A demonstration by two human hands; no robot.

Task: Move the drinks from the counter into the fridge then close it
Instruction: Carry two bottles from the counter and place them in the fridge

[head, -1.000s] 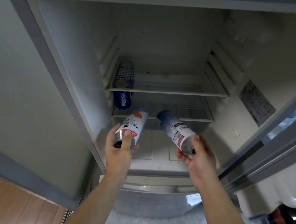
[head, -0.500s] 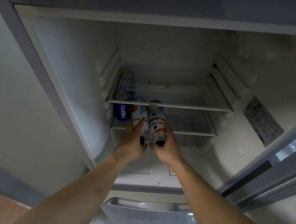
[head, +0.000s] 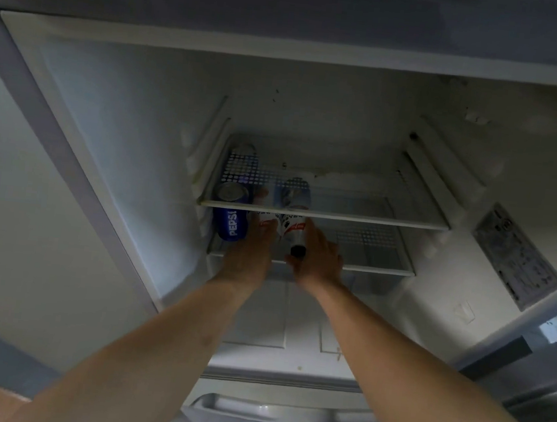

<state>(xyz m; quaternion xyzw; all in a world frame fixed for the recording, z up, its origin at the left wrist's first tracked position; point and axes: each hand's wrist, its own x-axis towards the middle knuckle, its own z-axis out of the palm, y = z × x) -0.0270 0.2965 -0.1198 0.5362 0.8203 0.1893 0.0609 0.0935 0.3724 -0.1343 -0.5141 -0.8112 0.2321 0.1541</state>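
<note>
Two bare forearms reach up from the bottom of the frame into an open fridge [head: 113,131], its interior dim and unlit. The left hand [head: 248,259] is wrapped around the lower part of a white-labelled bottle [head: 267,217], its fingers curled on the label and covering most of it. Just beside it, the right hand [head: 319,254] grips a second bottle [head: 291,226] from the right side, thumb near the dark cap, which points back toward the camera. Both bottles lie tilted on the lower wire shelf [head: 368,254], touching each other, their far ends seen only blurrily through the upper shelf [head: 355,215]. To their left, on the same lower shelf, stands a blue Pepsi can [head: 233,221], just beside the left-hand bottle. Behind it another can [head: 242,162] is largely screened by the upper shelf's perforated surface, its label unreadable. A sticker [head: 516,256] on the right wall is too blurred to read.
</note>
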